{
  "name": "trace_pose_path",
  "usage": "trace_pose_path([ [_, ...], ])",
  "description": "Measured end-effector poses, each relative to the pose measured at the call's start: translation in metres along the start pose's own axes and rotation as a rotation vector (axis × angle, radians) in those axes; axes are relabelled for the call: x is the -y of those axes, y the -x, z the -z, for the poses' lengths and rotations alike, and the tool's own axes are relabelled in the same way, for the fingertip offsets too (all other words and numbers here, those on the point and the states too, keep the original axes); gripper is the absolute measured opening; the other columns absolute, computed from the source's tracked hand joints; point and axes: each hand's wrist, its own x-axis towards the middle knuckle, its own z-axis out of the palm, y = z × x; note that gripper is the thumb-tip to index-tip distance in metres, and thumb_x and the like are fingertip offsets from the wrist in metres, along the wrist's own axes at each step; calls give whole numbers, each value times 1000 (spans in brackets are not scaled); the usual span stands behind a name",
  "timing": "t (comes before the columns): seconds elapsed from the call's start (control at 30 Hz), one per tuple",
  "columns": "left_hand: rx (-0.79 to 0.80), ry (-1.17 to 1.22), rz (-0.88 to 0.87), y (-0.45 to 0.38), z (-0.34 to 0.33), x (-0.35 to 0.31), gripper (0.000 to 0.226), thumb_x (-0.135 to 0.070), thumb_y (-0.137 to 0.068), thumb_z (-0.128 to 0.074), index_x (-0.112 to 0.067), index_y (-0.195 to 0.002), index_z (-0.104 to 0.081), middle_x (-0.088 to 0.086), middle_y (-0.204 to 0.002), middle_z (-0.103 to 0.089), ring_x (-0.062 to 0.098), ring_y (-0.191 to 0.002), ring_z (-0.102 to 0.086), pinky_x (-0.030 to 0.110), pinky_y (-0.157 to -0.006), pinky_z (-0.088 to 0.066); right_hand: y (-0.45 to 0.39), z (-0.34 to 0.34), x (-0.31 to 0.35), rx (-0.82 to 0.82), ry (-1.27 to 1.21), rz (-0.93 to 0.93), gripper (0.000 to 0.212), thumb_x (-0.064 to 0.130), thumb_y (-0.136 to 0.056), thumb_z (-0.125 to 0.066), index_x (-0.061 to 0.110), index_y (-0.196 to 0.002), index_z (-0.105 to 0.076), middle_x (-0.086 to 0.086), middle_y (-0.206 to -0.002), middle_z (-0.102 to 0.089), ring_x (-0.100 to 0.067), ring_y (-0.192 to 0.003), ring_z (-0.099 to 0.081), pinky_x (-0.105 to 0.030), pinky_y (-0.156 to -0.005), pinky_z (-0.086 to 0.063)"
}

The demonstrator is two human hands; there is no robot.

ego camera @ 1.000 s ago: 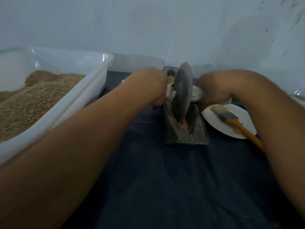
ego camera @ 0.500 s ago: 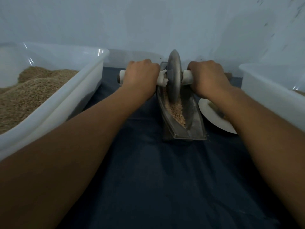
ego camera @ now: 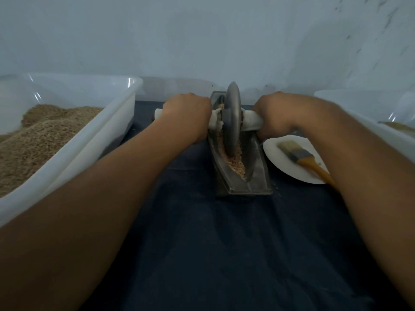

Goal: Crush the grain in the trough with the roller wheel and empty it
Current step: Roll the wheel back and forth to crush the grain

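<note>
A grey metal trough (ego camera: 260, 176) lies lengthwise on the dark cloth ahead of me. Crushed tan grain (ego camera: 234, 161) fills its groove. The grey roller wheel (ego camera: 232, 117) stands upright in the groove, on a white axle handle (ego camera: 251, 122) that runs through its middle. My left hand (ego camera: 188, 115) grips the left end of the handle. My right hand (ego camera: 276, 115) grips the right end. The wheel's lower rim sits in the grain near the trough's middle.
A large white tub (ego camera: 94, 135) heaped with grain stands at the left. Another white tub (ego camera: 368, 104) stands at the right. A white plate (ego camera: 280, 162) with a yellow-handled brush (ego camera: 301, 156) lies right of the trough. Dark cloth (ego camera: 224, 254) covers the table.
Over the last second the wheel rolled away along the trough and has now come back toward me, both hands still round the handle. The brush on the plate shows again.
</note>
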Motion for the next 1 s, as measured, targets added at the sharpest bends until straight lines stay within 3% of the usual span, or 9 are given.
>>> trace_pose_path([
  [0.13, 141, -36, -17, 5, 11, -5, 36, -31, -78, -77, -12, -75, -46, 4, -73, -47, 22, -69, -51, 37, -67, -46, 4, 8, -1, 157, -26, 21, 19, 37, -76, -81, 21, -79, -73, 9, -60, -71, -12, -68, -67, -29, -59, -46],
  [0.2, 215, -59, -29, 9, 18, -9, 40, -32, -78, -77, -13, -69, -44, 4, -70, -47, 18, -59, -47, 34, -65, -45, 6, 10, -2, 221, -55, 31, 17, 37, -75, -82, 25, -79, -73, 14, -61, -71, -9, -68, -68, -30, -61, -47],
  [0.33, 334, -136, -66, 15, 30, -15, 27, -33, -82, -74, -7, -88, -66, 6, -77, -54, 18, -64, -54, 33, -65, -46, 10, 13, -3, 339, -103, 58, 17, 35, -73, -83, 24, -83, -75, 11, -67, -74, -8, -65, -72, -34, -72, -56],
  [0.43, 352, -108, -76, 15, 31, -15, 28, -30, -84, -72, -6, -97, -68, 7, -84, -57, 22, -76, -59, 34, -70, -49, 11, 12, -3, 379, -139, 62, 17, 33, -72, -84, 23, -82, -75, 10, -68, -74, -5, -62, -71, -35, -76, -57],
  [0.53, 296, -79, -62, 12, 27, -13, 27, -31, -81, -76, -8, -83, -63, 6, -80, -55, 19, -66, -54, 34, -69, -50, 9, 11, -3, 350, -136, 64, 16, 34, -74, -83, 24, -84, -74, 12, -68, -74, -4, -63, -71, -34, -74, -55],
  [0.67, 193, -52, -36, 8, 18, -9, 45, -32, -76, -80, -14, -64, -40, 4, -69, -47, 18, -56, -44, 35, -65, -46, 5, 7, -2, 239, -68, 56, 17, 36, -77, -80, 22, -83, -73, 13, -63, -71, -6, -67, -66, -26, -60, -46],
  [0.77, 115, 0, -17, 4, 11, -5, 44, -28, -76, -78, -16, -65, -37, 4, -69, -45, 21, -62, -46, 37, -66, -47, 0, 2, 2, 107, 37, 47, 22, 35, -79, -78, 15, -87, -73, 2, -74, -68, -15, -68, -62, -28, -54, -43],
  [0.9, 3, 47, -2, 1, 1, -1, 36, -18, -82, -70, -15, -74, -35, 3, -68, -35, 23, -73, -45, 38, -66, -43, -9, -9, 3, -76, 54, 31, 25, 29, -80, -76, 11, -96, -69, -7, -84, -62, -26, -75, -59, -30, -62, -44],
  [1.0, -87, 60, 22, 1, -4, -3, 24, -10, -82, -67, -16, -86, -45, 7, -78, -47, 26, -76, -48, 38, -64, -41, -17, -16, 0, -147, -7, 12, 27, 24, -78, -72, 14, -102, -66, -12, -98, -64, -32, -85, -61, -34, -68, -49],
])
